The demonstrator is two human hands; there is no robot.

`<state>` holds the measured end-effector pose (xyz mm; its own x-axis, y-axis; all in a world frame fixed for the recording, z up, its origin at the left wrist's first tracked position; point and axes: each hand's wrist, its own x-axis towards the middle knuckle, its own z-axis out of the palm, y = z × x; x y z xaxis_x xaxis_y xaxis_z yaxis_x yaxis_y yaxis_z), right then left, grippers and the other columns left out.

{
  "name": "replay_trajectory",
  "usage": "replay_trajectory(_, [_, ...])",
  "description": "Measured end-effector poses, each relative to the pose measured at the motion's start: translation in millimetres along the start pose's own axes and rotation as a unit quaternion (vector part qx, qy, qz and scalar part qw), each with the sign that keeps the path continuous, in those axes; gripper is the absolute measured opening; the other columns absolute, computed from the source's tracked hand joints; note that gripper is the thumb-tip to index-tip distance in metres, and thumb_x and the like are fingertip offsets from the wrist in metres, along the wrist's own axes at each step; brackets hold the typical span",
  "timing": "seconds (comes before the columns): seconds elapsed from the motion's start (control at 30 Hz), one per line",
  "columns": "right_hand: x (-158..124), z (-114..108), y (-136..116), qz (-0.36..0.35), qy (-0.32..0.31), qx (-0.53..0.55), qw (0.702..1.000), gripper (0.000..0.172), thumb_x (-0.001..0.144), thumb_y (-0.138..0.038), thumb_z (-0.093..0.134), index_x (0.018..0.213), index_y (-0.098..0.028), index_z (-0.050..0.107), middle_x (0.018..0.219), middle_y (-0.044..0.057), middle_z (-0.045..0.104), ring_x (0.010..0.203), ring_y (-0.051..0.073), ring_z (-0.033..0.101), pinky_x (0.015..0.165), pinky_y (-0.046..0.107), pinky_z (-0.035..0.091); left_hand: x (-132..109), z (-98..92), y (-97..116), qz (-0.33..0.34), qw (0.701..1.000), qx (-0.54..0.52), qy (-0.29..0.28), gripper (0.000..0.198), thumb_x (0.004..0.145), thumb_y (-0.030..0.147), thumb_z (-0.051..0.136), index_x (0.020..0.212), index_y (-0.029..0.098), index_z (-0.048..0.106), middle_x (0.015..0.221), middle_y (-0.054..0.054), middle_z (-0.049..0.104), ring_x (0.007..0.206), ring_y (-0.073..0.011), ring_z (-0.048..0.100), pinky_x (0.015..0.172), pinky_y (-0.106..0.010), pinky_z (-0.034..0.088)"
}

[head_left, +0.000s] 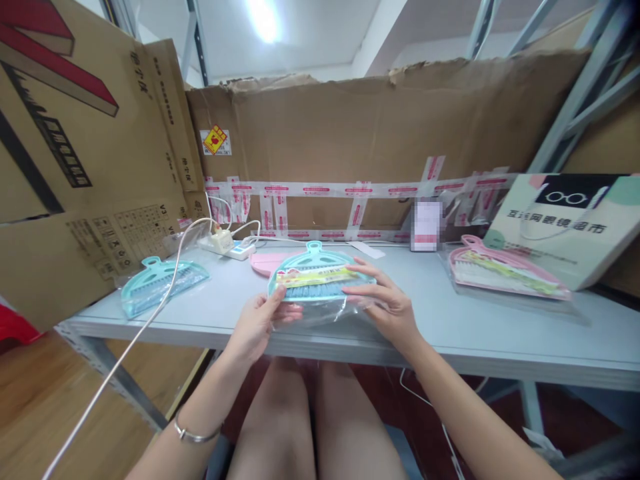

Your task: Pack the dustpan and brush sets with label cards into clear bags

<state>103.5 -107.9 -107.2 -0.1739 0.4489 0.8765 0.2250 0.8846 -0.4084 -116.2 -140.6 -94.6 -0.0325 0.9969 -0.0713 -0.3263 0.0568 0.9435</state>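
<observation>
A teal dustpan with a blue-bristled brush [315, 291] and a yellow label lies in a clear plastic bag, tilted up near the table's front edge. My left hand [260, 320] pinches its left lower corner, thumb in front. The fingers of my right hand [385, 300] are spread over its right side, touching the bag and the label's end. Partly hidden behind it is a pink dustpan [265, 263]. Another bagged teal set [163, 285] rests at the table's left, and a bagged pink set [507, 270] at the right.
A white cable [145, 327] runs across the table's left side to a power strip [233, 247]. A phone-like object [427, 227] leans on the cardboard [390, 127] at the back. A paper bag [565, 227] stands at the right, a large box [100, 153] at the left.
</observation>
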Motion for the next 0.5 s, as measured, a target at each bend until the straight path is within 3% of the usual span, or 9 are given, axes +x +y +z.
replay_trajectory(0.1, [-2.3, 1.2, -1.6, -0.009, 0.039, 0.002, 0.999, 0.019, 0.081, -0.017, 0.060, 0.087, -0.030, 0.072, 0.105, 0.002, 0.066, 0.119, 0.025, 0.051, 0.100, 0.049, 0.040, -0.8, -10.4, 0.3, 0.061, 0.996, 0.017, -0.060, 0.061, 0.060, 0.053, 0.073, 0.107, 0.016, 0.059, 0.090, -0.011, 0.071, 0.074, -0.0223, 0.070, 0.066, -0.032, 0.058])
replay_trajectory(0.17, [-2.5, 1.4, -2.7, -0.001, 0.069, -0.006, 0.998, 0.019, 0.081, -0.016, 0.059, 0.085, -0.029, 0.072, 0.099, 0.002, 0.067, 0.115, 0.025, 0.054, 0.097, 0.048, 0.043, -3.0, -18.3, 2.8, 0.110, 0.985, 0.030, -0.127, 0.086, 0.056, 0.057, 0.073, 0.129, 0.027, 0.041, 0.117, -0.014, 0.062, 0.089, -0.0266, 0.068, 0.077, -0.040, 0.056])
replay_trajectory(0.27, [-2.0, 1.6, -3.6, 0.021, 0.095, -0.017, 0.995, 0.017, 0.083, -0.018, 0.057, 0.082, -0.027, 0.071, 0.097, 0.003, 0.066, 0.111, 0.025, 0.056, 0.094, 0.047, 0.045, -6.7, -23.6, 7.5, 0.160, 0.961, 0.084, -0.209, 0.108, 0.043, 0.041, 0.085, 0.135, 0.039, 0.030, 0.143, -0.011, 0.037, 0.109, -0.0310, 0.058, 0.091, -0.044, 0.049])
replay_trajectory(0.3, [-2.0, 1.6, -3.6, 0.020, 0.092, -0.022, 0.995, 0.016, 0.083, -0.019, 0.056, 0.082, -0.026, 0.071, 0.097, 0.004, 0.066, 0.112, 0.025, 0.056, 0.094, 0.047, 0.045, -7.2, -22.4, 8.4, 0.172, 0.956, 0.113, -0.207, 0.105, 0.042, 0.033, 0.087, 0.132, 0.039, 0.035, 0.145, -0.009, 0.033, 0.111, -0.0302, 0.057, 0.093, -0.042, 0.048])
replay_trajectory(0.37, [-2.0, 1.8, -3.4, 0.001, 0.076, -0.030, 0.997, 0.015, 0.084, -0.020, 0.056, 0.082, -0.026, 0.070, 0.097, 0.004, 0.067, 0.113, 0.025, 0.055, 0.095, 0.048, 0.044, -6.0, -16.3, 8.4, 0.194, 0.955, 0.158, -0.159, 0.079, 0.049, 0.026, 0.085, 0.119, 0.032, 0.049, 0.139, -0.007, 0.041, 0.106, -0.0256, 0.060, 0.092, -0.039, 0.049])
replay_trajectory(0.43, [-2.1, 2.2, -3.1, -0.019, 0.060, -0.035, 0.997, 0.015, 0.084, -0.018, 0.055, 0.083, -0.025, 0.069, 0.098, 0.004, 0.066, 0.114, 0.025, 0.054, 0.095, 0.048, 0.044, -2.0, -8.3, 6.0, 0.220, 0.954, 0.184, -0.087, 0.046, 0.062, 0.030, 0.077, 0.102, 0.023, 0.057, 0.121, -0.007, 0.056, 0.094, -0.0206, 0.064, 0.086, -0.035, 0.051])
replay_trajectory(0.5, [-2.1, 3.4, -3.0, -0.032, 0.056, -0.027, 0.998, 0.014, 0.084, -0.017, 0.055, 0.083, -0.024, 0.066, 0.100, 0.004, 0.066, 0.114, 0.024, 0.054, 0.095, 0.049, 0.043, 3.5, -1.8, 2.6, 0.246, 0.952, 0.181, -0.030, 0.031, 0.068, 0.036, 0.072, 0.090, 0.018, 0.059, 0.101, -0.005, 0.063, 0.087, -0.0185, 0.064, 0.082, -0.033, 0.053])
